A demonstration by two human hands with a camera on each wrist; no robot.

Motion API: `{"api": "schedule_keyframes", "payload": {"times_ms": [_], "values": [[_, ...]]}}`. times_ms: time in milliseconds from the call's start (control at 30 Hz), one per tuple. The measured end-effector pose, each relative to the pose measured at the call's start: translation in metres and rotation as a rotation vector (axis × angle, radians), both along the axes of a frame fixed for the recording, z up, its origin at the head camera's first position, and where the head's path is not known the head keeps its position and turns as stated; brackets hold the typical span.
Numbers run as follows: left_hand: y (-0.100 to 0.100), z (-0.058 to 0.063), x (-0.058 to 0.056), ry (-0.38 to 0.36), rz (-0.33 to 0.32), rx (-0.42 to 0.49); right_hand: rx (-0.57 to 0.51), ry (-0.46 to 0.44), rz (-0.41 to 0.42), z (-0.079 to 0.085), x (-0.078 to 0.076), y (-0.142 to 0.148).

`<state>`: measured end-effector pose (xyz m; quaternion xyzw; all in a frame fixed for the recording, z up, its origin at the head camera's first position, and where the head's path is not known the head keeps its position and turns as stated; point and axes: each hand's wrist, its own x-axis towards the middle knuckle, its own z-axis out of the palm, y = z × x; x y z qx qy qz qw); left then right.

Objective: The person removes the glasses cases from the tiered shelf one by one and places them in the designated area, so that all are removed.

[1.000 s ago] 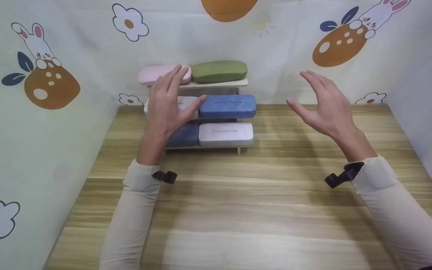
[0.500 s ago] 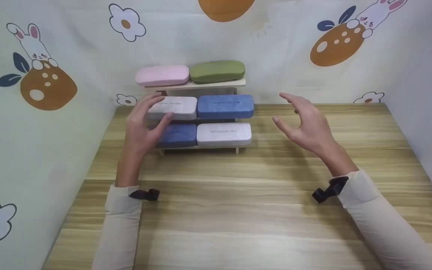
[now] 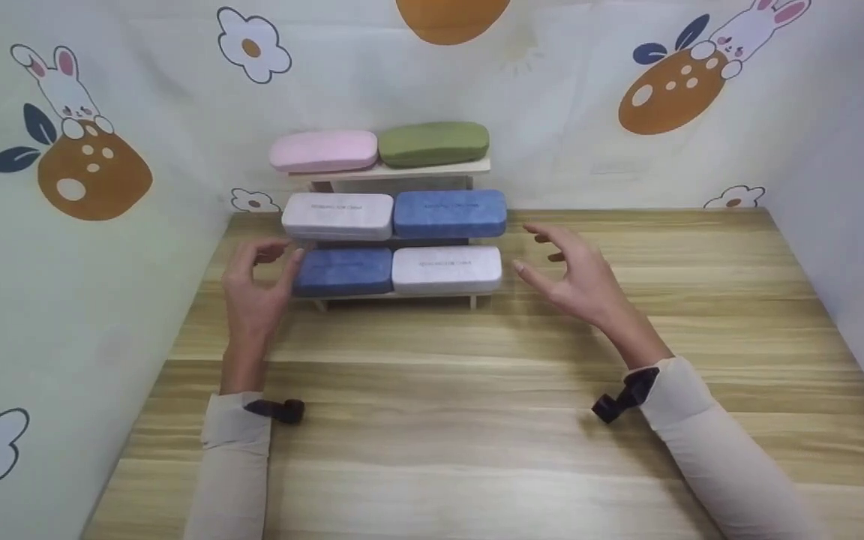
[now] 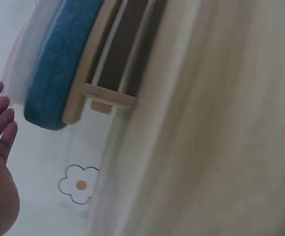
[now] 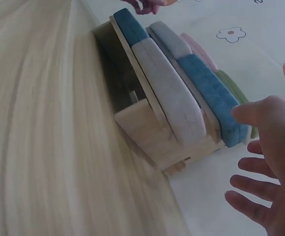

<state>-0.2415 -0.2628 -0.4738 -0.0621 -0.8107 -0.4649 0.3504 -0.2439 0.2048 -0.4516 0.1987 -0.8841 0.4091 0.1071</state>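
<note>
A three-tier wooden rack point(image 3: 402, 175) holds several glasses cases in pairs. On the top tier lie a pink case point(image 3: 324, 151) and a green case point(image 3: 434, 143). The middle tier bears a white case point(image 3: 338, 216) and a blue case point(image 3: 450, 213). Below them sit a dark blue case point(image 3: 343, 271) and another white case point(image 3: 447, 268). My left hand point(image 3: 258, 289) is at the rack's left side, thumb tip right by the dark blue case's end. To the right, my right hand point(image 3: 578, 277) stands apart from the cases, fingers loosely bent, holding nothing.
The rack stands on a wood-grain table point(image 3: 432, 420) near its back edge. Behind it rises a pale backdrop point(image 3: 552, 90) with printed rabbits and flowers, continuing along the left. A pale wall point(image 3: 844, 187) borders the right side.
Both hands have come down and nearer to me, from the upper tiers' height to the lowest tier's. The right hand has also moved left, closer to the rack. The cases stay put.
</note>
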Motion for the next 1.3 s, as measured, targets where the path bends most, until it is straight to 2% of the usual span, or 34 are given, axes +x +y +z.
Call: {"api": "schedule_keyframes", "payload": {"times_ms": [100, 233, 333, 533, 700, 800, 967, 1167, 1300], "values": [[-0.001, -0.006, 0.000, -0.072, -0.045, 0.081, -0.049, -0.050, 0.014, -0.007, 0.000, -0.007], [-0.006, -0.018, -0.002, -0.180, -0.136, 0.187, -0.116, -0.115, 0.043, -0.015, 0.000, -0.017], [-0.013, -0.026, -0.002, -0.277, -0.207, 0.227, -0.149, -0.175, 0.065, -0.019, 0.000, -0.024], [-0.021, -0.034, 0.001, -0.481, -0.300, 0.221, -0.177, -0.218, 0.112, -0.024, -0.003, -0.037], [-0.023, -0.038, 0.002, -0.591, -0.304, 0.167, -0.231, -0.258, 0.126, -0.027, -0.003, -0.044], [-0.023, -0.042, 0.003, -0.613, -0.312, 0.131, -0.260, -0.282, 0.115, -0.030, -0.002, -0.047], [-0.021, -0.045, 0.001, -0.582, -0.358, 0.144, -0.273, -0.270, 0.075, -0.036, -0.001, -0.051], [-0.021, -0.044, -0.001, -0.571, -0.353, 0.142, -0.259, -0.249, 0.014, -0.041, 0.000, -0.054], [-0.022, -0.046, -0.002, -0.590, -0.350, 0.138, -0.300, -0.255, -0.012, -0.042, 0.001, -0.056]]}}
